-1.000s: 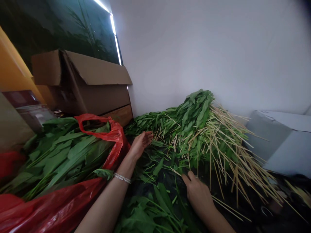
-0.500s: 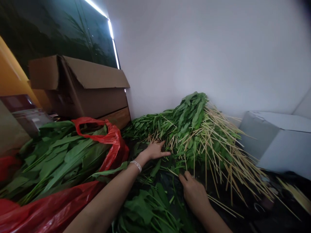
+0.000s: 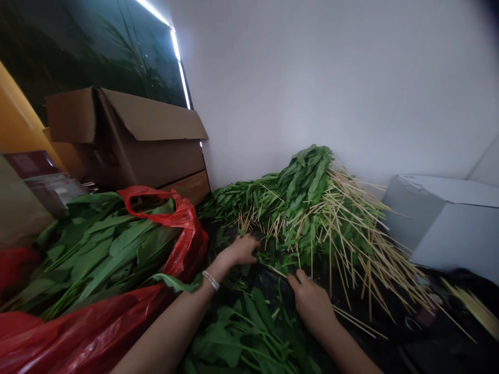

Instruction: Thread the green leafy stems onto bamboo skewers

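Note:
My right hand (image 3: 312,301) grips a thin wooden skewer (image 3: 277,271), whose tip points left toward my other hand. Two skewer ends show on the far side of this hand. My left hand (image 3: 245,250), with a beaded bracelet at the wrist, has its fingers curled down at loose green leaf pieces (image 3: 268,258); what lies between its fingertips is hidden. Beyond both hands spreads a pile of leafy greens threaded on skewers (image 3: 307,182), their bare ends (image 3: 374,265) fanning out to the right. Loose leafy stems (image 3: 234,332) lie in front, between my forearms.
At left sits an open red plastic bag (image 3: 187,218) full of long green leaves (image 3: 113,244). Behind it stands an open cardboard box (image 3: 163,156). A white box (image 3: 440,218) is against the wall at right, with more skewers (image 3: 471,306) before it on black sheeting.
My left hand has drawn slightly back and down, and its spread fingers have curled in. My right hand keeps the skewer in nearly the same spot.

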Motion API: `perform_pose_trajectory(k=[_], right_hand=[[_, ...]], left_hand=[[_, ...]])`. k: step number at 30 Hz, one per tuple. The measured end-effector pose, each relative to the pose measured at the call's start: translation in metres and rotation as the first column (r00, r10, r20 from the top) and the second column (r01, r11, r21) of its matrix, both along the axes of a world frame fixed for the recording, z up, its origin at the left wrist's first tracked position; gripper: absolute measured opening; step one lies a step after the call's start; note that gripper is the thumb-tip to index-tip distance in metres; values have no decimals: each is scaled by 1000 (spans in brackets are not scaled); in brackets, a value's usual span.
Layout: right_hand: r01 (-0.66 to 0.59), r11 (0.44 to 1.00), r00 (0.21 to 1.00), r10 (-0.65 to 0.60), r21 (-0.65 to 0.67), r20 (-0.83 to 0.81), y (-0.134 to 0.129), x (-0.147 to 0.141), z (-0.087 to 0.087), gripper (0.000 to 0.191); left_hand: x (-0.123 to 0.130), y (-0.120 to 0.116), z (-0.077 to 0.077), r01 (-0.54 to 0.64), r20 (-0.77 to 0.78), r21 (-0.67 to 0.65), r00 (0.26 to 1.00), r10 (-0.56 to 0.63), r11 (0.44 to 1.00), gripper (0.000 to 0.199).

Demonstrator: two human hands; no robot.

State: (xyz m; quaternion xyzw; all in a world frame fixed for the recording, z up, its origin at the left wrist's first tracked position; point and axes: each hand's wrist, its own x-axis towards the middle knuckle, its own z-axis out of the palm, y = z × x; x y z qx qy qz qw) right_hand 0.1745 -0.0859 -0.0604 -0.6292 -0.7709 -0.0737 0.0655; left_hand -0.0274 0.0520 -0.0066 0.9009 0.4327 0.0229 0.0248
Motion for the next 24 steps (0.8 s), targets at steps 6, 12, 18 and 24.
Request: perform_pose_trajectory(k=[6,12,18,24], right_hand=[[-11,1000,1000,11,22,5,0,2,3,43],[35,983,999,-39,179,21,-1,18,9,44],[60,962,997,-68,265,22,3,25,9,39],[68,965,998,-70,252,-2,3,25,7,38]], left_hand=[[-6,-7,11,-78,189,108,980,57,991,28],[-18,-14,19,87,484,-137,875,-10,987,37],[-3,-25,-6,-27,710,-27,703,38,999,42],[8,-29,-19,87,645,41,759,-93,995,17]])
